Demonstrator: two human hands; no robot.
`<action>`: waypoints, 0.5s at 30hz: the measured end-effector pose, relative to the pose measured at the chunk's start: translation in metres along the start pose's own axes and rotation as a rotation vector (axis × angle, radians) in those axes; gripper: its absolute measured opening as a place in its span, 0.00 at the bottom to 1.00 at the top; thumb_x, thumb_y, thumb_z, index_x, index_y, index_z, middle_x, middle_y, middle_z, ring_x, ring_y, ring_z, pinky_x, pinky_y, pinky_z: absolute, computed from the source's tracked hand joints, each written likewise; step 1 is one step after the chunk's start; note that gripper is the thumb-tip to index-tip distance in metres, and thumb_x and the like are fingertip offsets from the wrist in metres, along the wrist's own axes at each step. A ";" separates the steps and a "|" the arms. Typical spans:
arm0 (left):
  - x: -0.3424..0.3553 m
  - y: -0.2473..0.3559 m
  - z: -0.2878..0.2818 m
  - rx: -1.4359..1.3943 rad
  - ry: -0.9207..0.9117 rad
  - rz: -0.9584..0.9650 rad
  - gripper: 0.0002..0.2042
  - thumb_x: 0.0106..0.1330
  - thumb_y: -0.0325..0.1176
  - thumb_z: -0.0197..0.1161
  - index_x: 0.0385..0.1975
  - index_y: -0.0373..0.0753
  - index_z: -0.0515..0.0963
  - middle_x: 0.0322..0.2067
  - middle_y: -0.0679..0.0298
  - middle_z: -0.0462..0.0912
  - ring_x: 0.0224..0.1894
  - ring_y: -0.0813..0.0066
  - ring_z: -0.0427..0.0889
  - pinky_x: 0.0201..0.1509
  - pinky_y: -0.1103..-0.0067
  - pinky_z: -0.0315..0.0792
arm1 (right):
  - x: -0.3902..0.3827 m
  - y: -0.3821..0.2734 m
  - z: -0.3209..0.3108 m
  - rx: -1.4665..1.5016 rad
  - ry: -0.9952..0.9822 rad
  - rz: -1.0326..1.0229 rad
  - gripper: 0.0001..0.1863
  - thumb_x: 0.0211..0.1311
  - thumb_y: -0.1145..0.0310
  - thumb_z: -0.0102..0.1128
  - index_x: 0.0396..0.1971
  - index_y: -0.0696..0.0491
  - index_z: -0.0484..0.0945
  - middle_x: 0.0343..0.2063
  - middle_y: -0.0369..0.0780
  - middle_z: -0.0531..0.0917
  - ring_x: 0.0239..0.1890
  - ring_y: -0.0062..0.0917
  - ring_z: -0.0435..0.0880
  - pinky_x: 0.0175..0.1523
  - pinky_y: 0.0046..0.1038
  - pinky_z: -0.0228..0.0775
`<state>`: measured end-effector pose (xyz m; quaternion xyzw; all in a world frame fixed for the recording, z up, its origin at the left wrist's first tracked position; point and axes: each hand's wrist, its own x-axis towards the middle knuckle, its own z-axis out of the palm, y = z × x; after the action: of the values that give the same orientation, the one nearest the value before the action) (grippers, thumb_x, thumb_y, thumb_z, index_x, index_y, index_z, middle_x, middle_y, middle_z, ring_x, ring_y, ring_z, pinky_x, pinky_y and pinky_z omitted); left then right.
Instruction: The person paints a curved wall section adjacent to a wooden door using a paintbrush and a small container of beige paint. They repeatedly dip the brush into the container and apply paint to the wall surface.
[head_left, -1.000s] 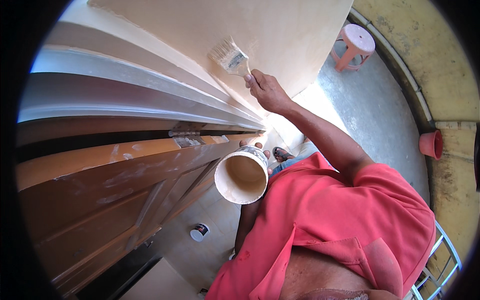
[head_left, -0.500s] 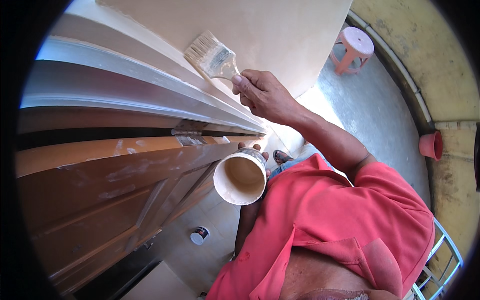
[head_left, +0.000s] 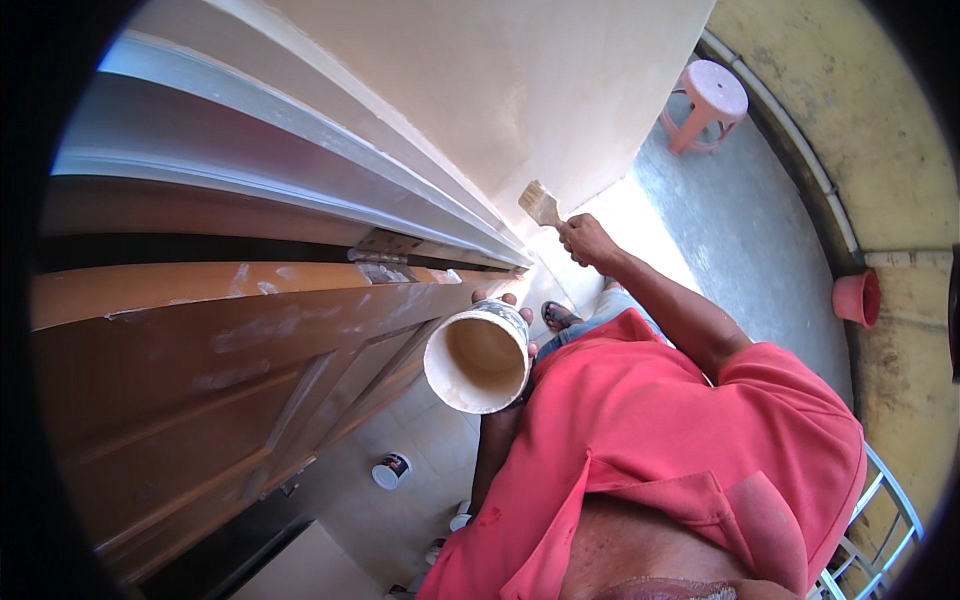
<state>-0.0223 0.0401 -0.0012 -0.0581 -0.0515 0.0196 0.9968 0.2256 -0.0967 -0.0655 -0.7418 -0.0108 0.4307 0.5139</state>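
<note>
- Near the middle of the scene, the left hand has its fingers curled around the outside of the pale round container; the thumb and palm are hidden, so I cannot tell how firm that hold is. The mouth is uncovered, and a tipped wrist could spill what is inside (how full it is, I cannot judge) over the red shirt.
- Farther right, the right hand is wrapped snugly around the handle of the flat brush, whose bristles point far left beside the pale wall; whether they touch it, I cannot tell. Wet bristles, if loaded, could drip on the sandalled foot.
- To the left of the brush, the door frame runs along the wall's edge, so a sweep straying left could smear it.
- Along the left side, the brown door looks near the container; if it swings, it could jolt the 1 hand carrying that load.
- On the near-left floor, a small tub could be kicked over by a careless step.
</note>
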 end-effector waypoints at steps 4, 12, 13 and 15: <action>-0.006 -0.008 0.000 0.060 0.130 0.133 0.35 0.76 0.60 0.60 0.80 0.56 0.63 0.73 0.52 0.65 0.73 0.45 0.64 0.57 0.51 0.81 | -0.014 0.041 -0.019 -0.083 0.123 -0.022 0.27 0.84 0.51 0.51 0.34 0.61 0.83 0.20 0.36 0.78 0.19 0.20 0.73 0.24 0.29 0.66; 0.007 0.002 -0.012 0.032 0.135 0.024 0.37 0.74 0.62 0.62 0.80 0.57 0.62 0.75 0.52 0.63 0.73 0.44 0.64 0.57 0.51 0.80 | -0.040 -0.028 -0.043 -0.207 0.489 -0.485 0.20 0.84 0.53 0.56 0.46 0.59 0.81 0.26 0.37 0.78 0.28 0.21 0.74 0.34 0.32 0.68; 0.010 0.003 -0.011 0.026 0.130 0.006 0.38 0.74 0.62 0.62 0.80 0.57 0.62 0.75 0.52 0.63 0.73 0.44 0.64 0.57 0.51 0.80 | -0.048 -0.051 -0.045 -0.143 0.463 -0.562 0.19 0.84 0.54 0.55 0.46 0.59 0.79 0.26 0.37 0.77 0.27 0.20 0.74 0.33 0.31 0.67; 0.014 0.005 -0.012 0.018 0.112 -0.022 0.38 0.74 0.62 0.62 0.80 0.57 0.62 0.75 0.52 0.63 0.73 0.44 0.64 0.57 0.50 0.80 | -0.061 -0.094 -0.045 -0.095 0.444 -0.744 0.19 0.85 0.55 0.54 0.45 0.59 0.78 0.25 0.36 0.76 0.26 0.19 0.73 0.32 0.31 0.67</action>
<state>-0.0073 0.0441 -0.0125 -0.0497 0.0042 0.0057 0.9987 0.2566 -0.1146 0.0500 -0.7849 -0.1862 0.0453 0.5893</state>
